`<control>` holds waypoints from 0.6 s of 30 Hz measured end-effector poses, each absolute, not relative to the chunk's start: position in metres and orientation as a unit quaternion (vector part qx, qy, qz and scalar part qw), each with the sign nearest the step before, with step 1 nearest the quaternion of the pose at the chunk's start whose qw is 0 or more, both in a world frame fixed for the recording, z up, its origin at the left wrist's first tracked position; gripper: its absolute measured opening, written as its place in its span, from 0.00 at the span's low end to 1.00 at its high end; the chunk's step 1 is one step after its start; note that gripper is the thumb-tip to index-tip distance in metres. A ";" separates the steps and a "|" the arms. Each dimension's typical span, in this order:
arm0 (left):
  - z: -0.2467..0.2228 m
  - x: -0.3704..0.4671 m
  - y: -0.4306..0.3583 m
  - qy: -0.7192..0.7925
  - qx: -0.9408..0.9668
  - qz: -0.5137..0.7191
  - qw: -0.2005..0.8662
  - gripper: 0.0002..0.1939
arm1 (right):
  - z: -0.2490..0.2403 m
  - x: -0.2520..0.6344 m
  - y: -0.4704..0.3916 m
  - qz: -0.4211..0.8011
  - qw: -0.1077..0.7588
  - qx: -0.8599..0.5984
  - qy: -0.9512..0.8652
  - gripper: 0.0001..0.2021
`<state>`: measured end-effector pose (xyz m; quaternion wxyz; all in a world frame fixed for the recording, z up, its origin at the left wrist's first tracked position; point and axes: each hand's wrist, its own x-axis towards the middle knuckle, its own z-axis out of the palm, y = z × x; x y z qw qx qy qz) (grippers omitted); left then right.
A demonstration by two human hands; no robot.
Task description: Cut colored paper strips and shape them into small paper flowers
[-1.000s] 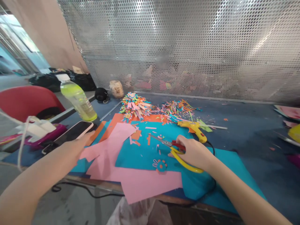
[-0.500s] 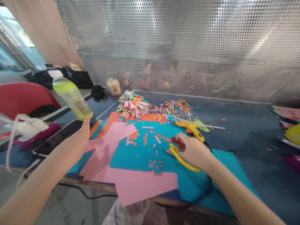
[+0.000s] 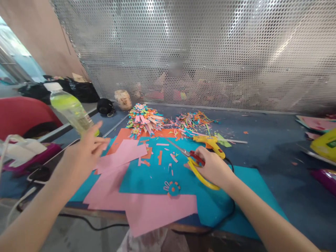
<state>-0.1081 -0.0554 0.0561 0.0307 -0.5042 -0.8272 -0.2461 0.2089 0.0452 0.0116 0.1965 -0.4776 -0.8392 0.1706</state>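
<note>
My right hand (image 3: 211, 166) is closed around the yellow and red handles of a pair of scissors (image 3: 198, 171). Their blades lie low over a blue paper sheet (image 3: 147, 178) and point up and left. Small orange and pink paper strips (image 3: 160, 158) are scattered near the tips. Lower on the sheet rests a small blue and orange paper flower (image 3: 173, 188) with a looped pink piece beside it. My left hand (image 3: 85, 150) is raised at the left, fingers stretched apart, in front of a tilted bottle (image 3: 69, 106) of yellow-green liquid; I see nothing held in it.
Pink sheets (image 3: 160, 211) overhang the table's front edge. Behind the blue sheet are a paper-flower pile (image 3: 144, 119), tangled scraps (image 3: 194, 119) and a yellow glue gun (image 3: 210, 142) with a black cord. A perforated metal panel (image 3: 199, 42) stands at the back.
My left hand has lifted, and its fingers have spread from a pointing pose. The right hand keeps the scissors in nearly the same place. The whole view has shifted slightly.
</note>
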 end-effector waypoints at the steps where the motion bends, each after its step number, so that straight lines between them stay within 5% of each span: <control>1: 0.056 -0.095 -0.051 -0.790 -0.533 -0.301 -0.020 0.28 | 0.009 0.208 0.045 0.201 0.229 -0.470 -0.828 0.14; 5: 0.045 -0.030 -0.026 -0.568 -0.594 -0.443 -0.358 0.18 | 0.002 0.202 0.041 0.349 0.344 -0.429 -0.758 0.14; 8: 0.032 0.009 -0.009 -0.443 -0.572 -0.465 -0.510 0.17 | 0.005 0.198 0.035 0.463 0.379 -0.389 -0.700 0.15; 18: 0.006 0.022 -0.006 -0.432 -0.529 -0.546 -0.486 0.16 | 0.010 0.193 0.032 0.547 0.386 -0.334 -0.663 0.17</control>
